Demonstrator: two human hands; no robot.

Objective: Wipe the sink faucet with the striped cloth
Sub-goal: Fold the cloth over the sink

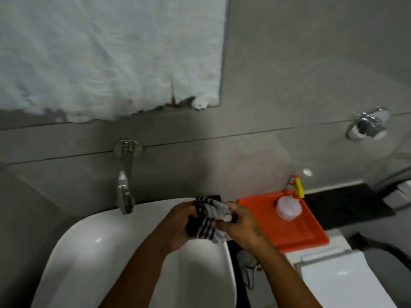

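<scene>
I'm seeing both hands gripping the striped cloth over the sink's right rim: left hand clamping its left side, right hand its right. Faucet is sitting left of the cloth, apart, untouched.

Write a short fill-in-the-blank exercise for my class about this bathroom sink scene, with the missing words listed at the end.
1. Both hands, the left hand and the right hand, hold the ____ cloth.
2. The faucet is mounted on the ____, above the white sink.
3. The spray bottle lies on a tray coloured ____.
4. The cloth is ____ touching the faucet.

Missing words: striped; wall; orange; not
</scene>
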